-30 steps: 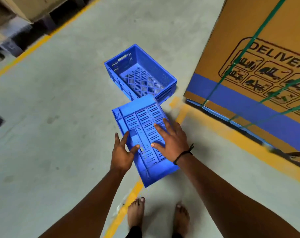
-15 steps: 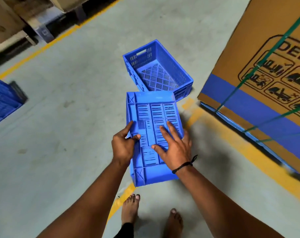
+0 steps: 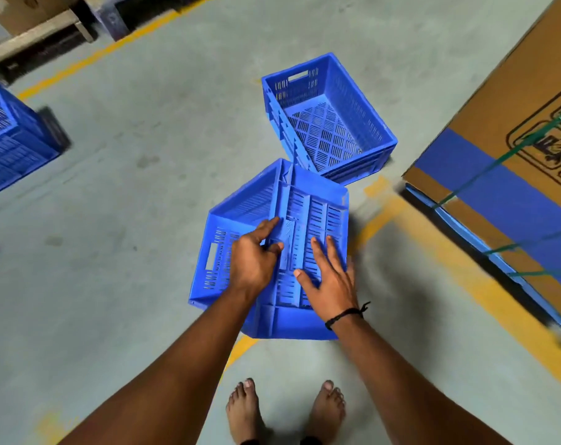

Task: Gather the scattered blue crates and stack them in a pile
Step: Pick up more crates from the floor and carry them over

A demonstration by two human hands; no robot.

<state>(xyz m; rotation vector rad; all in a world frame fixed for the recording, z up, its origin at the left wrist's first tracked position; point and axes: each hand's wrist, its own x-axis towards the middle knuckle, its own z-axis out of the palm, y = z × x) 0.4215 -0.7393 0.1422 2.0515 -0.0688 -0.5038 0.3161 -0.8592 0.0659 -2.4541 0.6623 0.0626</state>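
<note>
Head view: my left hand [image 3: 253, 261] pinches a rib under the tipped crate [image 3: 266, 200], and my right hand [image 3: 327, 277] lies flat and spread on its base. It sits just short of the open crate [image 3: 327, 117]. I'd roll it upright, square the corners over the open crate, and lower it evenly.

cardboard box [image 3: 510, 101] print, seemingly unreadable
</note>
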